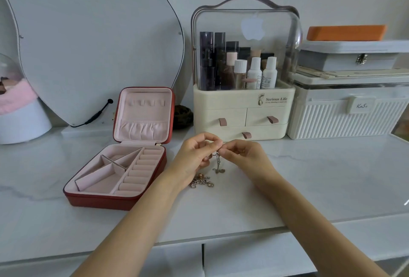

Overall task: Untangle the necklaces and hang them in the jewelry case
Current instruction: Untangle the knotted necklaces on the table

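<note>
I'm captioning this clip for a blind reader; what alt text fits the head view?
Two hands, left hand and right hand, pinch a thin necklace above a white counter, with more tangled necklaces lying below. An open red jewelry case sits to the left.

Bare tabletop (309,177) right; jewelry case (117,174) blocks left.

A home dressing table — mirror (95,39), cosmetics organizer (243,73), storage boxes (345,112).
</note>
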